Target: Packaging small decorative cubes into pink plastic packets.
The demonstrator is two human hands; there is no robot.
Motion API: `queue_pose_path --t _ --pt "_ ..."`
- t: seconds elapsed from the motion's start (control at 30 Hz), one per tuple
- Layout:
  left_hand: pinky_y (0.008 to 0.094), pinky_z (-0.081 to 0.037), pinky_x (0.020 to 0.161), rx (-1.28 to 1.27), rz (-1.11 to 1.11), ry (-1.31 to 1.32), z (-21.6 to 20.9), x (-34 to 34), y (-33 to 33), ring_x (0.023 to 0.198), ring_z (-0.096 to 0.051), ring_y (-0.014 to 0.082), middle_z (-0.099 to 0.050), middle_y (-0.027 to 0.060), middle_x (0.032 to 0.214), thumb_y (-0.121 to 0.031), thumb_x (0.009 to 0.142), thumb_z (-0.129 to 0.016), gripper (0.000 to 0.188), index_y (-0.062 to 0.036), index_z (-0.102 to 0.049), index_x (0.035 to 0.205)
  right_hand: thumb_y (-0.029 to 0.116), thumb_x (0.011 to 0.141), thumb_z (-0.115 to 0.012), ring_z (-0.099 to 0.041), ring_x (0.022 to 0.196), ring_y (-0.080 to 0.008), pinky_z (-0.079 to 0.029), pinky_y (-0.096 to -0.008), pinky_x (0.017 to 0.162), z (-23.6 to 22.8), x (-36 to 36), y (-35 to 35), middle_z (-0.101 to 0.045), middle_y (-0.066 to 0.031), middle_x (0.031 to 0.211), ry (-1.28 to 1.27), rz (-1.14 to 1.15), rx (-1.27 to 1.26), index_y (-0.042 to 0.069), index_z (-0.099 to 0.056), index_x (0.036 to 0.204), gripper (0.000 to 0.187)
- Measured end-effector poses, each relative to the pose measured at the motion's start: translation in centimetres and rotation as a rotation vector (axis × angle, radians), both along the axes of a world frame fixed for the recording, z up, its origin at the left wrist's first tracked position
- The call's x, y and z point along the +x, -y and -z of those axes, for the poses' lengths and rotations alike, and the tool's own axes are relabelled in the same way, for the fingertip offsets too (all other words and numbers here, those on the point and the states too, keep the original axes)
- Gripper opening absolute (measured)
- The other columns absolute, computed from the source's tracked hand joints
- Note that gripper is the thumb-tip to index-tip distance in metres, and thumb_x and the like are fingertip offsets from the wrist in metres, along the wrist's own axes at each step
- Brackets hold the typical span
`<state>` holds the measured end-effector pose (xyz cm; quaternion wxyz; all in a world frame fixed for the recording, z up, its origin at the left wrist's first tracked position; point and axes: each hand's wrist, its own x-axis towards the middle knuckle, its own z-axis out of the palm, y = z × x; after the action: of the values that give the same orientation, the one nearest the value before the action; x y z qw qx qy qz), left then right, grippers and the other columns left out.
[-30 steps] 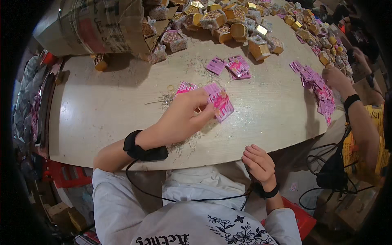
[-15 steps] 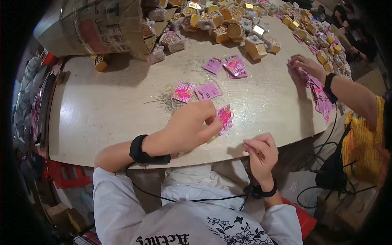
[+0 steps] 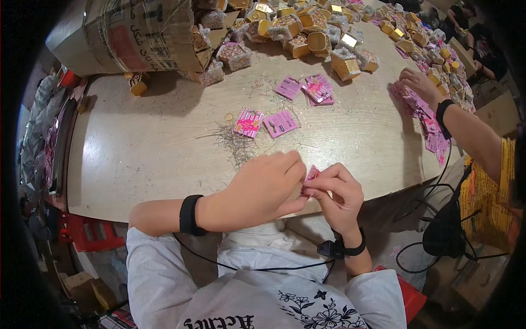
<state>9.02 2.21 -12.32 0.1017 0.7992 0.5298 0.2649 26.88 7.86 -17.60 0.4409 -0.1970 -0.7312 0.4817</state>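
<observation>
Currently both hands pinch one small pink packet (image 3: 311,174) at the near edge of the table (image 3: 137,159): left hand (image 3: 262,189) curled over it, right hand (image 3: 335,198) closed on its lower corner, so it stays steady close to me. Beyond it on the table: two pink cards (image 3: 266,123), a tinsel scrap pile (image 3: 234,143), gold boxes (image 3: 323,41), a cardboard carton (image 3: 131,33). A co-worker's hand (image 3: 419,85) works far right; nothing blocks my grip.

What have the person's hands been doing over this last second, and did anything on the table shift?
The left hand pulled a pink packet from mid-table back to the near edge. The right hand rose from the lap to meet it, and now both hands pinch the packet together. A co-worker's hand reached further over the pink cards at the right. The two pink packets mid-table, the gold boxes and the cardboard carton stayed put.
</observation>
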Motion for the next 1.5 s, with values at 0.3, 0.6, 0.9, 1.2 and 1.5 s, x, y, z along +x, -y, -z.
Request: queue_pose_path --t 0.3,0.6,0.9,1.2,1.5 --pt "0.0295 -0.047 0.068 0.314 0.189 -0.263 -0.9 0.1 0.7 0.083 -0.059 0.0190 -0.060 0.0035 0.091 -0.013 0.068 -0.064 0.037 -0.0028 -0.063 0.104 -0.010 0.071 -0.071 -0.061 0.068 -0.0157 -0.049 -0.0252 0.057 -1.2 1.5 -0.6 -0.060 -0.0093 0.081 0.121 0.080 0.220 0.002 -0.070 0.091 0.023" --pt "0.0284 -0.046 0.063 0.302 0.168 -0.194 -1.3 0.2 0.6 0.075 -0.059 0.0195 -0.059 0.0044 0.082 -0.008 0.067 -0.068 0.027 -0.0032 -0.062 0.093 -0.014 0.071 -0.068 -0.059 0.077 -0.0165 -0.047 -0.0258 0.067 -0.7 2.1 -0.8 -0.059 -0.0105 0.091 -0.025 -0.094 0.057 -0.001 -0.063 0.104 0.036" --pt "0.0302 -0.045 0.053 0.410 0.097 0.053 0.0 0.6 0.6 0.063 -0.058 0.0212 -0.057 0.0066 0.076 -0.005 0.065 -0.075 0.030 -0.0031 -0.061 0.091 -0.003 0.086 -0.050 -0.054 0.107 -0.0263 -0.032 -0.0421 0.104 0.2 1.1 -0.5 -0.059 -0.0151 0.109 -0.167 -0.182 -0.063 -0.003 -0.057 0.109 0.024" --pt "0.0298 -0.047 0.061 0.329 0.177 -0.036 -1.0 0.4 0.7 0.074 -0.060 0.0207 -0.060 0.0053 0.084 -0.008 0.066 -0.065 0.025 -0.0049 -0.064 0.092 -0.005 0.081 -0.054 -0.040 0.078 -0.0322 -0.036 -0.0391 0.072 -1.5 1.9 -1.1 -0.043 -0.0133 0.081 0.126 -0.318 0.200 0.000 -0.051 0.085 0.007" --pt "0.0295 -0.047 0.066 0.424 0.262 -0.104 -1.1 1.1 0.9 0.081 -0.061 0.0193 -0.061 0.0052 0.090 -0.011 0.063 -0.063 0.028 -0.0044 -0.063 0.090 -0.002 0.083 -0.054 -0.040 0.077 -0.0288 -0.035 -0.0361 0.071 -2.0 3.2 -1.7 -0.043 -0.0116 0.081 0.182 -0.524 0.213 0.001 -0.052 0.089 0.007"
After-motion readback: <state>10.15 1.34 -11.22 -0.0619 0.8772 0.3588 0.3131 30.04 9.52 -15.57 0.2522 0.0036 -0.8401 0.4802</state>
